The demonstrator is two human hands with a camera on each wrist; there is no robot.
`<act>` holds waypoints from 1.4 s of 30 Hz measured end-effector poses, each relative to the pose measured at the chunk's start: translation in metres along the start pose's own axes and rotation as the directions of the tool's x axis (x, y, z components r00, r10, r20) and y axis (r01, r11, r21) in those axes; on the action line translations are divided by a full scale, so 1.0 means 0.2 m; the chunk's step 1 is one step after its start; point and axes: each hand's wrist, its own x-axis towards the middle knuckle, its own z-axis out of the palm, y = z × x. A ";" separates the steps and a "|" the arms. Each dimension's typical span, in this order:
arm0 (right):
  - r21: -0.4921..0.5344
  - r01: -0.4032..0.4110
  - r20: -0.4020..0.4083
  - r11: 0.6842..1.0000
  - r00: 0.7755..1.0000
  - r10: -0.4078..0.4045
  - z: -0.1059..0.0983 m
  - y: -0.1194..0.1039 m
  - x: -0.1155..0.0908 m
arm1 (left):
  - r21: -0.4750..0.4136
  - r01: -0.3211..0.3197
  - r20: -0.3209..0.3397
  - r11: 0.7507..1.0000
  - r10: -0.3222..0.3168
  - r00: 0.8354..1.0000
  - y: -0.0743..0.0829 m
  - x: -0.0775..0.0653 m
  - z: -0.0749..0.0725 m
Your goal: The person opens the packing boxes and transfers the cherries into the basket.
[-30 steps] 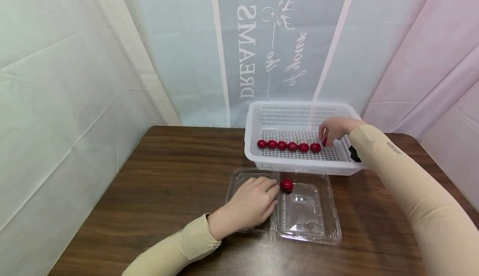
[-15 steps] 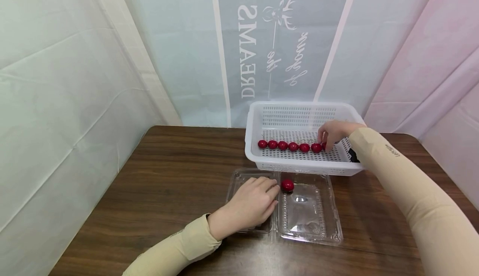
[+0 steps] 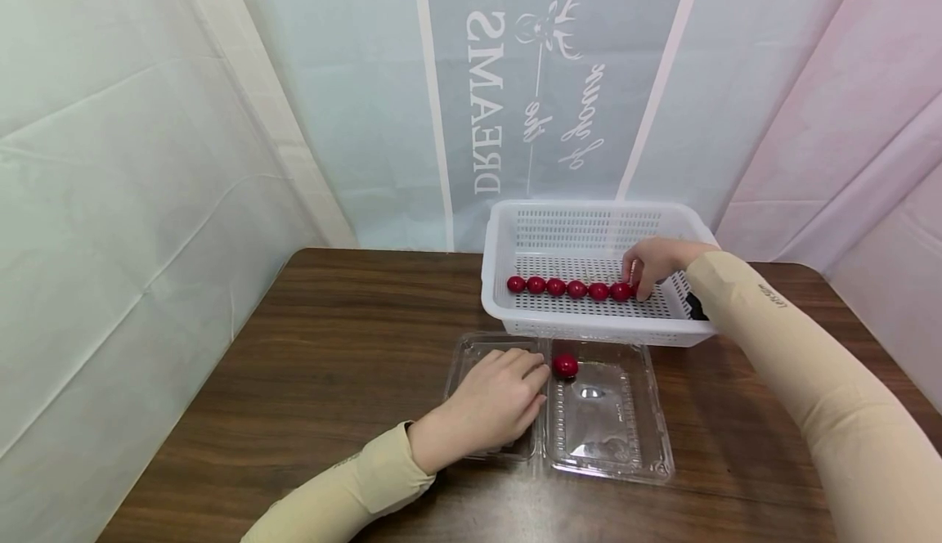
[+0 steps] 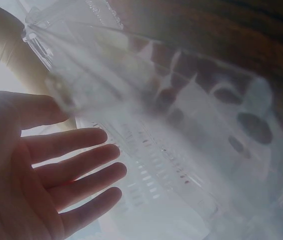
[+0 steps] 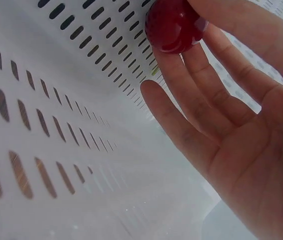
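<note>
In the head view, my right hand (image 3: 657, 262) reaches into the white basket (image 3: 598, 327) at its right part. Between thumb and fingertips it pinches a glossy, dark red round fruit (image 5: 174, 27), low over the slotted floor. Several like it stand in a row, with this red fruit (image 3: 577, 289) among them, to the left of the hand. My left hand (image 3: 482, 402) rests over the left half of an open clear plastic clamshell box (image 3: 611, 420), its fingers relaxed and holding nothing. One red fruit (image 3: 565, 365) sits in the box's right half, at its back left corner.
The basket stands behind the clamshell at the back of the dark wooden table (image 3: 331, 347). A black object (image 3: 696, 307) shows at the basket's right end, partly covered by my right sleeve. Pale cloth curtains (image 3: 383, 101) hang behind and at both sides.
My right hand has shifted slightly left with its fruit, toward the end of the row. The left hand, clamshell and basket have stayed in place.
</note>
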 end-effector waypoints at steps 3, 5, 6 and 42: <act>0.008 0.005 0.008 1.000 1.000 -0.005 0.00 0.00 0.00 | 0.002 0.001 0.002 1.000 -0.001 1.000 0.00 0.00 0.00; 0.016 0.006 0.012 1.000 1.000 -0.007 0.00 0.01 0.01 | 0.001 0.002 0.005 1.000 -0.002 1.000 0.00 0.00 0.00; 0.021 0.008 0.014 1.000 1.000 -0.008 0.00 0.01 0.01 | 0.000 0.003 0.006 1.000 -0.003 1.000 0.00 0.00 0.00; -0.155 0.145 -0.291 0.977 0.939 -0.185 -0.15 -0.23 -0.30 | -0.014 -0.007 -0.007 1.000 0.007 1.000 0.02 0.00 -0.03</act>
